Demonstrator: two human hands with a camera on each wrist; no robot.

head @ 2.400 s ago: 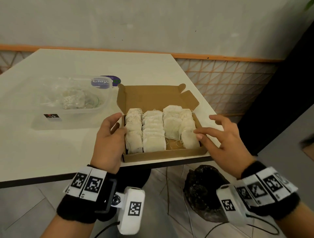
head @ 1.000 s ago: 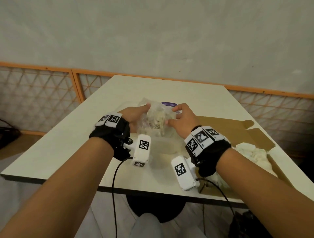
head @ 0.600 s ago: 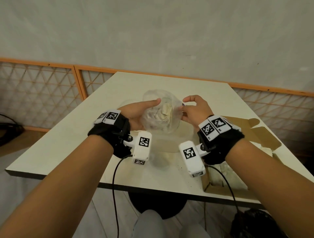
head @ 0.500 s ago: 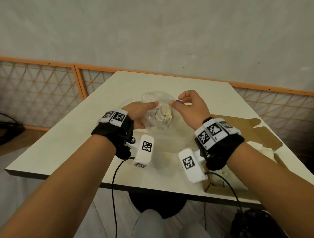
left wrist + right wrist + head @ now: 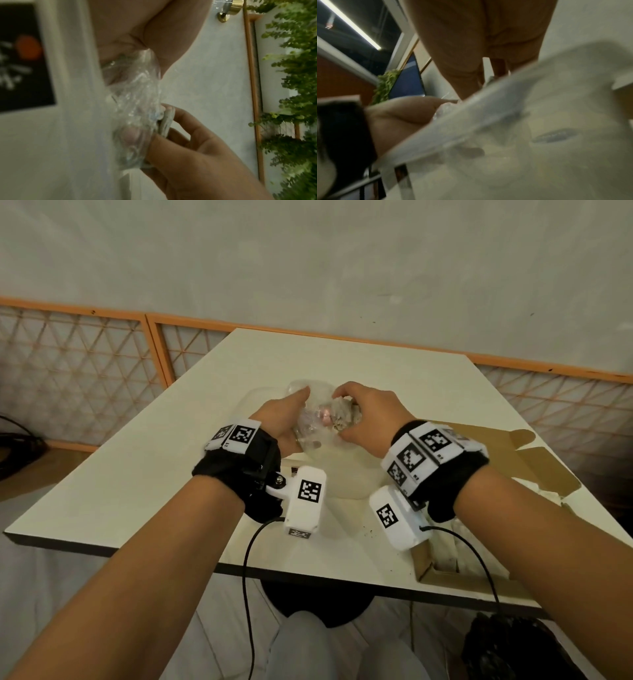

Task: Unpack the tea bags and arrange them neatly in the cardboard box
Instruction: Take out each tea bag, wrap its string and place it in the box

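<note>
A crumpled clear plastic bag point(image 5: 313, 422) of tea bags hangs over the clear plastic container point(image 5: 346, 477) at the table's middle. My left hand point(image 5: 301, 414) grips the bag's left side. My right hand point(image 5: 342, 417) pinches a pale tea bag point(image 5: 344, 414) at the bag's mouth. In the left wrist view the plastic bag point(image 5: 137, 102) is between both hands, and right fingers point(image 5: 187, 121) pinch the white tea bag point(image 5: 167, 120). The open cardboard box point(image 5: 513, 460) lies at the right, its contents mostly hidden by my right forearm.
The white table point(image 5: 154, 467) has its front edge close to me. An orange-framed lattice railing point(image 5: 68, 371) runs behind and to the left. A dark bag point(image 5: 507, 645) lies on the floor at lower right. The right wrist view shows the blurred container rim point(image 5: 505, 108).
Both hands left the cardboard box, went left to the container and lifted the plastic bag. My right hand has closed in on the bag's mouth and now pinches a tea bag.
</note>
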